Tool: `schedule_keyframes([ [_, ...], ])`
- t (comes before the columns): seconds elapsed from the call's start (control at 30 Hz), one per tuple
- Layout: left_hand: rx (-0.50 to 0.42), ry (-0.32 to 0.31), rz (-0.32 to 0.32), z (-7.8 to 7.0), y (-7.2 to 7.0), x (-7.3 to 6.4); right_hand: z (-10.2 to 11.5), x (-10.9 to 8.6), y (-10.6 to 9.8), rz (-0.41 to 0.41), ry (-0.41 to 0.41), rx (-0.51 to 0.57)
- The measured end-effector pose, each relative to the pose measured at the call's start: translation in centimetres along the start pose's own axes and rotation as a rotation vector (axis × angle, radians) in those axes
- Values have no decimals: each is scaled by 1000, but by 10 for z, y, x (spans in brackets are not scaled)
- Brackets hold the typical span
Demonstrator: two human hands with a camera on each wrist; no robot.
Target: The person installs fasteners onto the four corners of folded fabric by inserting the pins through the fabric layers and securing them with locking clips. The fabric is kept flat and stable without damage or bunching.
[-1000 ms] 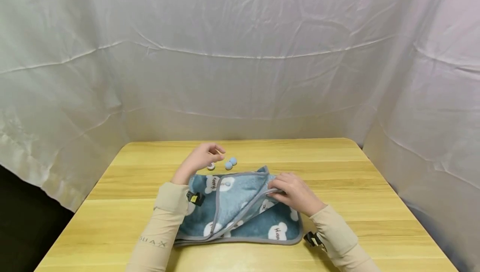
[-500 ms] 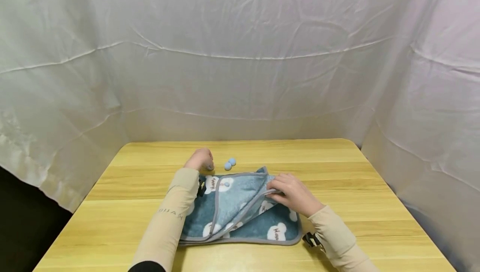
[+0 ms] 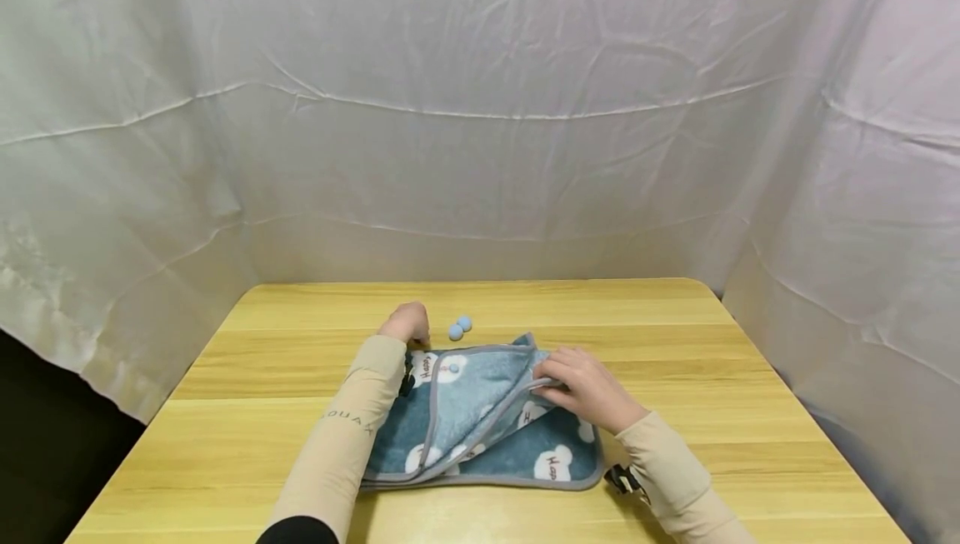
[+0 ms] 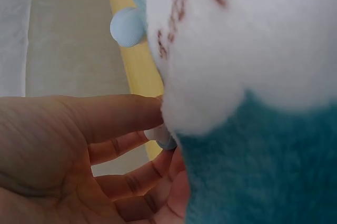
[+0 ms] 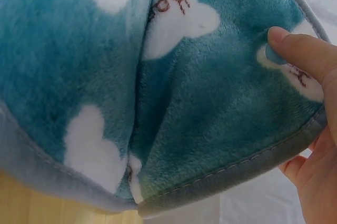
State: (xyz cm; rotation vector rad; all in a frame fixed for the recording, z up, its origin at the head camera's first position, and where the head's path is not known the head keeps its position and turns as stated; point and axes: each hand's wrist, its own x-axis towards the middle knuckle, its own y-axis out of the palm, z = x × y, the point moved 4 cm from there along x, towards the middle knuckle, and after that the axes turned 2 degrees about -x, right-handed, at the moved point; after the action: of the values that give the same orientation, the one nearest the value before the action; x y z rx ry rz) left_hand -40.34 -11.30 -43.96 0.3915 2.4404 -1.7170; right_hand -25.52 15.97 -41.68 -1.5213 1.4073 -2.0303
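Okay, left hand (image 3: 407, 324) is pinching small round whitish and blue-grey piece (image 4: 158, 134), half hidden behind far edge of folded teal plush blanket with white bear-like patches and grey trim (image 3: 472, 402). Right hand (image 3: 581, 386) is gripping raised flap (image 5: 210, 108), thumb pressing beside small flat light-blue disc (image 5: 273, 55). Blanket is lying on yellow wood-grain table (image 3: 750, 444). Doing well probably means holding flap steady, keeping fingertips off plush, not nudging two light-blue balls (image 3: 455, 332) sitting nearby.
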Motion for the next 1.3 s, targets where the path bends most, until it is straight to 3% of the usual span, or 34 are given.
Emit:
schedule_keyframes([
  [0.23,-82,-49,24,0,-2,0,-1,2,0,6,-2,-2],
  [0.37,-133,5,-8,2,-5,1,-2,3,1,9,1,-11],
  [0.5,-239,60,-84,4,-11,-4,-2,3,2,11,3,-11],
  [0.83,-534,118,-262,-2,-31,-30,-1,3,2,5,2,-2],
  [1.07,-575,241,-336,-16,-36,-54,-1,5,1,13,10,-1],
  [1.3,-609,339,-349,-30,-31,-76,0,5,1,16,15,-2],
])
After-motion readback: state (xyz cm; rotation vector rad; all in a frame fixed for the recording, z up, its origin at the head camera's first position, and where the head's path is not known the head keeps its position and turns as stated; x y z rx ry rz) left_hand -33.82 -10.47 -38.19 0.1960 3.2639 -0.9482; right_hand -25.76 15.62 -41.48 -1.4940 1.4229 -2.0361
